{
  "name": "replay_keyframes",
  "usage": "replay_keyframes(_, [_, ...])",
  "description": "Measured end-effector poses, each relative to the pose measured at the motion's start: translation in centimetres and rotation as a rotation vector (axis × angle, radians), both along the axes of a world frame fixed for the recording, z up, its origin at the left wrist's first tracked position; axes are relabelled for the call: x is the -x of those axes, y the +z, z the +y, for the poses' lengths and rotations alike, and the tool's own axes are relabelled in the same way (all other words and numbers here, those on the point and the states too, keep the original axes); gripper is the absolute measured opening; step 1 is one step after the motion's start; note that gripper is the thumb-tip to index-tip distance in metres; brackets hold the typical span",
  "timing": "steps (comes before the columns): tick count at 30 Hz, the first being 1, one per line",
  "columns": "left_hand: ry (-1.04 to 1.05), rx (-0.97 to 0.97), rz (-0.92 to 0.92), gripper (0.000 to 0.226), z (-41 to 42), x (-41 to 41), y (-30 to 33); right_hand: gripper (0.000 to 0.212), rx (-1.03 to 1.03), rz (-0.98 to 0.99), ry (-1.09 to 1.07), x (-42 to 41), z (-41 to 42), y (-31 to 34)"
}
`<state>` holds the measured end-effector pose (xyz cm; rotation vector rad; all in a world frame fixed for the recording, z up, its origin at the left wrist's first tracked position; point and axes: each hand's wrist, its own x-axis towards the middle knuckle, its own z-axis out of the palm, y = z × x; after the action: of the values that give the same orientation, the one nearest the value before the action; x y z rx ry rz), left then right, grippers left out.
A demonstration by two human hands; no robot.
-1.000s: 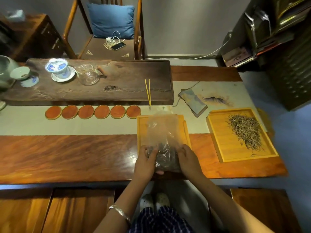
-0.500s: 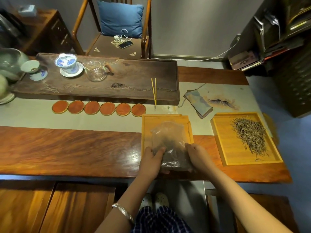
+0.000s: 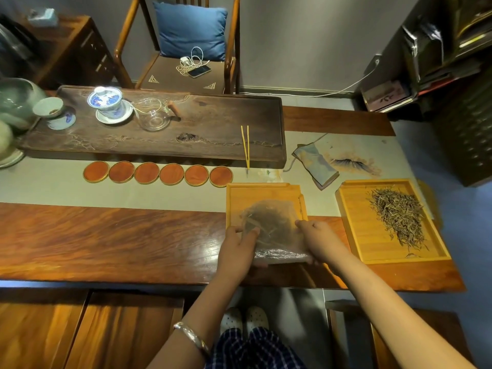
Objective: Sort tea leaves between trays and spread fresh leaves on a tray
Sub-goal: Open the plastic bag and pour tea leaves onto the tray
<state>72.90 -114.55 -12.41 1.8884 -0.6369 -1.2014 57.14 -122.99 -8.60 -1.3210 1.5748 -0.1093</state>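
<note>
Two hands gripping clear bag (image 3: 269,230) of tea leaves, left hand (image 3: 237,249) and right hand (image 3: 316,242) pinching opposite edges, flat over centre tray (image 3: 263,191) at lower middle, presumably for emptying and spreading.

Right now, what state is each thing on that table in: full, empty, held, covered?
plastic bag: holds dark tea leaves, lies over the near tray, gripped at both sides
left hand: grips the bag's left edge
right hand: grips the bag's right edge
near tray: bare where visible
right tray: carries a loose pile of tea leaves
gaiwan: lid on
glass pitcher: looks empty
</note>
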Motion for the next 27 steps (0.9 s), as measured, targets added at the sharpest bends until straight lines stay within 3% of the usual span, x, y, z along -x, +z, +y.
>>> replay_keyframes(6, [0.042,0.080,0.001,0.021,-0.3,-0.6,0.3,0.038,-0.004,-0.059,-0.046,-0.2,-0.3,1.5])
replay_keyframes(9, [0.064,0.107,0.124,0.011,-0.5,-0.9,0.8,0.046,-0.038,-0.088,-0.086,-0.2,-0.5,2.3])
replay_keyframes(14, [0.070,0.174,0.297,0.028,-0.8,-1.4,1.4,0.039,-0.020,-0.170,-0.101,-0.1,-0.9,3.4])
replay_keyframes(16, [0.094,0.188,0.302,0.021,-0.7,-1.5,1.4,0.037,0.001,-0.191,-0.098,-0.2,-1.0,3.4])
replay_keyframes(19, [0.168,0.029,0.414,0.012,-0.9,-1.5,1.5,0.036,0.021,-0.198,-0.115,-0.3,-1.2,3.2])
replay_keyframes(22, [0.160,-0.182,0.623,0.028,-1.0,-1.3,1.7,0.034,0.019,-0.248,-0.129,-0.4,-1.3,3.1])
replay_keyframes(27, [0.183,-0.058,0.525,0.035,-0.6,-1.0,1.6,0.045,0.028,-0.205,-0.063,0.0,-1.5,3.1])
